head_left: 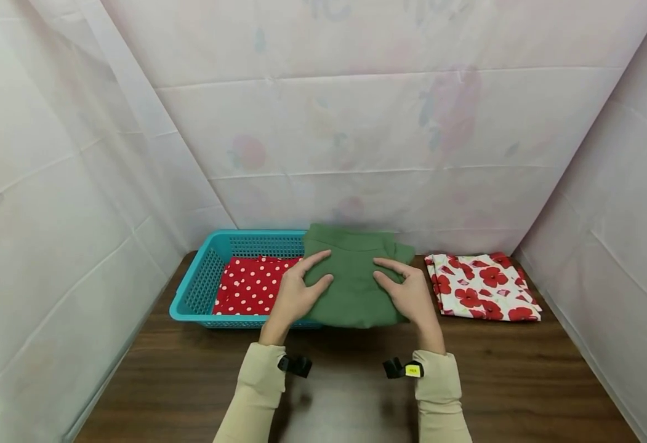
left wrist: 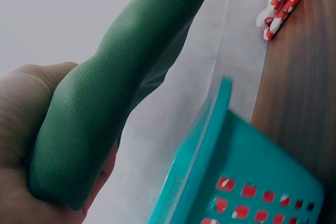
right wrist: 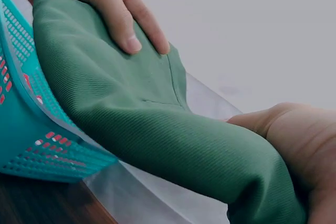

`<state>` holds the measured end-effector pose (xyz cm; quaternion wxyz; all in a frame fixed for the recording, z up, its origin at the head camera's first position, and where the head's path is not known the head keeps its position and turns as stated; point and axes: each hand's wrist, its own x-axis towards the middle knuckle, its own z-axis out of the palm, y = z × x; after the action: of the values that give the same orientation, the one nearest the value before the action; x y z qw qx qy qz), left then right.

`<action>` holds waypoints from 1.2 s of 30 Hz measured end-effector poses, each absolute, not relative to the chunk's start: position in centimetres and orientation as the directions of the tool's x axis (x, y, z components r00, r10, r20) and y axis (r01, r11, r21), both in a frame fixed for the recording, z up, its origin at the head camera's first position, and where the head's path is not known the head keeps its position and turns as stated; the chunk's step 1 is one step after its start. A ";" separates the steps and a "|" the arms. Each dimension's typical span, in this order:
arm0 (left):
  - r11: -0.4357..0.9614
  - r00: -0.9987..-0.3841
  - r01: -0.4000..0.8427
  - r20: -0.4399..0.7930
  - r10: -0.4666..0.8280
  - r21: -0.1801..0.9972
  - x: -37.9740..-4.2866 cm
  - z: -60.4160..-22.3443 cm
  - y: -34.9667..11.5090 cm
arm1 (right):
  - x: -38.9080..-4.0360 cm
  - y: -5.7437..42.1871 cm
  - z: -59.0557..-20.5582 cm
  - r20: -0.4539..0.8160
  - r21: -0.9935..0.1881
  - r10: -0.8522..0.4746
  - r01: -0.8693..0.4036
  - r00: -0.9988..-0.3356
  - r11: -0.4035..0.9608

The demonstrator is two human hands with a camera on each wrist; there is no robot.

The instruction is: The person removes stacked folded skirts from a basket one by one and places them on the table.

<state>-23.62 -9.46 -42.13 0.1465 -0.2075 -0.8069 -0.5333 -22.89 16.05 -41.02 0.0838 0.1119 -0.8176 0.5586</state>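
Note:
A folded green cloth (head_left: 353, 283) is held up in both hands, over the right end of a turquoise plastic basket (head_left: 190, 298). My left hand (head_left: 298, 292) grips its left side, thumb and a finger on the upper face and the other fingers hidden beneath. On the opposite side my right hand (head_left: 409, 292) holds it in the same way. The left wrist view shows the thick folded edge of the green cloth (left wrist: 100, 103) inside the left palm. A folded red cloth with white dots (head_left: 253, 283) lies in the basket, partly covered by the green one.
To the right, a folded white cloth with red flowers (head_left: 484, 286) lies on the dark wooden table (head_left: 522, 375). Pale sheeting (head_left: 356, 123) stands behind the table and along both sides. The basket's perforated wall (right wrist: 47, 145) rises beside the green cloth.

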 end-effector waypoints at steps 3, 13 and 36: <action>0.350 -0.875 0.484 0.447 0.186 0.802 -23.6 -42.3 -8.6 | -22.9 16.9 -41.1 0.246 -0.888 -0.104 -0.267 -0.964 0.376; 0.412 -0.898 0.440 0.378 0.227 0.798 -23.4 -42.2 -6.1 | -22.9 19.5 -41.8 0.164 -0.864 -0.123 -0.203 -0.979 0.460; 0.336 -0.878 0.466 0.382 0.287 0.819 -23.7 -47.0 1.3 | -23.8 25.3 -45.7 0.157 -0.794 -0.011 -0.132 -0.988 0.594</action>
<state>-23.67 1.32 -47.01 0.0847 -0.2316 -0.8129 -0.5276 -23.75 25.32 -45.73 0.0677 0.0402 -0.8901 0.4488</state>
